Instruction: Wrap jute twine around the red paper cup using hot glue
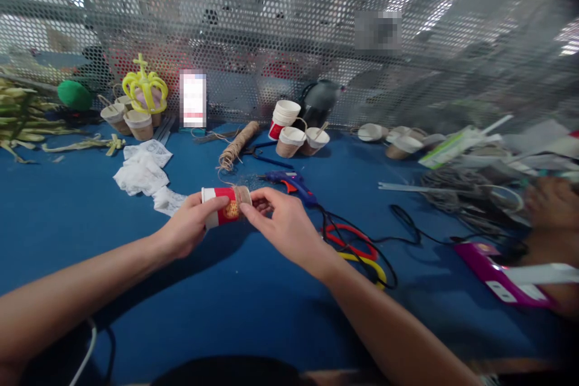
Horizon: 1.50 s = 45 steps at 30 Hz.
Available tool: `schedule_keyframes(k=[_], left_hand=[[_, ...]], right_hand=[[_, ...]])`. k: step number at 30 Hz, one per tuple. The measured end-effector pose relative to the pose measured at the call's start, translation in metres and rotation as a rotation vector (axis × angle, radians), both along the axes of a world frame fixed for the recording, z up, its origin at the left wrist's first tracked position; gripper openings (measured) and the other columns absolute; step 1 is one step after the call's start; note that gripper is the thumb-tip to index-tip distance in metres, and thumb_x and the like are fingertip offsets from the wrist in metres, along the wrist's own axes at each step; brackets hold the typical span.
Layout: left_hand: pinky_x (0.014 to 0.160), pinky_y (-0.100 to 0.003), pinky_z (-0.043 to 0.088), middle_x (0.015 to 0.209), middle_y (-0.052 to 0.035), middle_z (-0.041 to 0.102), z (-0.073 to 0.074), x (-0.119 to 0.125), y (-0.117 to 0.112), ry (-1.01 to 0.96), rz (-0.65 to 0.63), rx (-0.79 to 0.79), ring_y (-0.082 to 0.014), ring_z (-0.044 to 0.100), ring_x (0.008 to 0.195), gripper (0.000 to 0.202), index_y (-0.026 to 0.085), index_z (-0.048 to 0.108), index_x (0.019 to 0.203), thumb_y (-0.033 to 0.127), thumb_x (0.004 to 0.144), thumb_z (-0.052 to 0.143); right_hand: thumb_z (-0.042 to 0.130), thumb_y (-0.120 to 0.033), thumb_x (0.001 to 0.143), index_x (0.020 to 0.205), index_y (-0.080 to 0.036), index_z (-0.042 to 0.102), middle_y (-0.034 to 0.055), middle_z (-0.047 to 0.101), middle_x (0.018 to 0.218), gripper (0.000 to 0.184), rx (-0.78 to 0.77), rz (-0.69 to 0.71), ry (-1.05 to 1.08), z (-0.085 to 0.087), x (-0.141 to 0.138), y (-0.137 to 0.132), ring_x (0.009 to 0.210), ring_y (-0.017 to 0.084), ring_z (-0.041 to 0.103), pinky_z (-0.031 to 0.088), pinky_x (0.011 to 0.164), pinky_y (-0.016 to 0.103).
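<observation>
A red and white paper cup [219,205] lies on its side in the air above the blue table, its right end wound with brown twine [239,195]. My left hand [190,223] is closed round the cup's white left end, thumb along the red side. At the twine-wrapped end, my right hand [283,220] grips with its thumb on the front; its other fingers are partly hidden behind. A strand of twine rises from the cup toward a twine roll [238,145] lying beyond. Just right of the cup lies a blue glue gun [292,184].
Crumpled white lace [142,172] lies left. Twine-wrapped cups [290,142] and stacked paper cups [286,114] stand at the back, before a perforated metal screen [253,30]. Black cables [362,235] run right to a purple power strip [502,274], near another person's hand [549,202].
</observation>
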<state>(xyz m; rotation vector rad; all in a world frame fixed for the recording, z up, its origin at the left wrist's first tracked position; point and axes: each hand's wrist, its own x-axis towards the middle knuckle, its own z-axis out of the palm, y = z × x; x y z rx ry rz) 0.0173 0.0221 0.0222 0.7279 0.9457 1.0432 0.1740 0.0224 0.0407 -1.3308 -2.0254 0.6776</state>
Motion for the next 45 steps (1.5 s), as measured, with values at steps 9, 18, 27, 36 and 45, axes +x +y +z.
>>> schedule_keyframes(k=[9, 18, 27, 36, 45], left_hand=[[0.053, -0.019, 0.043, 0.068, -0.0067, 0.066, 0.002, -0.003, 0.007, -0.097, -0.01, -0.148, -0.011, 0.057, 0.056, 0.018, 0.007, 0.066, 0.08, 0.019, 0.068, 0.06], [0.06, -0.02, 0.042, 0.068, -0.0032, 0.064, -0.008, -0.004, 0.005, 0.035, -0.02, 0.164, -0.0109, 0.054, 0.061, 0.017, 0.01, 0.064, 0.079, 0.024, 0.069, 0.062], [0.051, -0.02, 0.036, 0.061, -0.0008, 0.057, -0.009, -0.012, 0.002, 0.373, -0.205, 0.431, -0.0085, 0.044, 0.052, 0.018, 0.01, 0.063, 0.077, 0.026, 0.069, 0.062], [0.057, -0.02, 0.042, 0.068, -0.0052, 0.063, -0.006, -0.011, 0.017, -0.043, -0.153, 0.048, -0.0112, 0.055, 0.057, 0.022, 0.009, 0.063, 0.076, 0.027, 0.064, 0.067], [0.052, -0.019, 0.038, 0.059, -0.0011, 0.059, -0.013, -0.012, 0.01, 0.158, -0.186, 0.235, -0.0091, 0.047, 0.051, 0.019, 0.012, 0.063, 0.069, 0.03, 0.066, 0.065]], right_hand=[[0.055, -0.021, 0.073, 0.089, -0.015, 0.059, 0.0054, 0.061, 0.081, 0.017, 0.099, 0.021, -0.075, -0.003, -0.003, -0.002, 0.073, 0.016, 0.055, 0.045, 0.067, 0.029], [0.055, -0.03, 0.074, 0.082, -0.017, 0.052, 0.0029, 0.058, 0.078, 0.016, -0.157, 0.034, 0.232, -0.001, 0.003, 0.006, 0.07, 0.013, 0.054, 0.044, 0.064, 0.027], [0.05, -0.033, 0.076, 0.068, -0.017, 0.048, -0.0037, 0.045, 0.06, 0.018, -0.305, -0.003, 0.454, -0.008, 0.007, 0.014, 0.056, 0.009, 0.042, 0.036, 0.054, 0.023], [0.046, -0.024, 0.079, 0.064, -0.019, 0.043, -0.002, 0.046, 0.064, 0.016, 0.008, 0.158, 0.203, -0.004, 0.006, 0.007, 0.061, 0.011, 0.044, 0.038, 0.059, 0.023], [0.04, -0.026, 0.085, 0.081, -0.018, 0.056, 0.0047, 0.059, 0.086, 0.018, 0.059, 0.008, 0.176, -0.008, 0.01, 0.015, 0.083, 0.015, 0.054, 0.041, 0.078, 0.03]])
